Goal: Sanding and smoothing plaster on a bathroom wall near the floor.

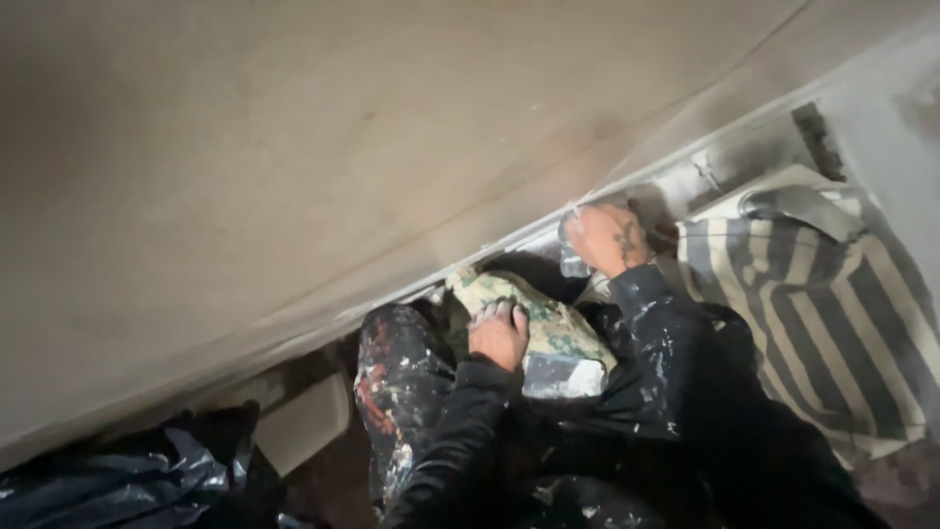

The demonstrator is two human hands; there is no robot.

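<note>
Wall (294, 147) blocks whole upper left. Skirting strip (685, 171) hems right hand (605, 238) close. Left hand (497, 333) pressed on green camouflage kneepad (548, 323), paint-spattered knee (397, 382) just beside. Striped cloth (822, 313) covers floor right; black bag (117, 480) fills lower left.

- One view only, from a camera worn on the person's head, tilted steeply down and rolled sideways.
- It looks close over the dark sleeves and paint-spattered trousers (397, 392) toward the foot of a beige wall (294, 147).
- The wall fills the upper left half; a striped cloth (822, 304) lies at the right edge.
</note>
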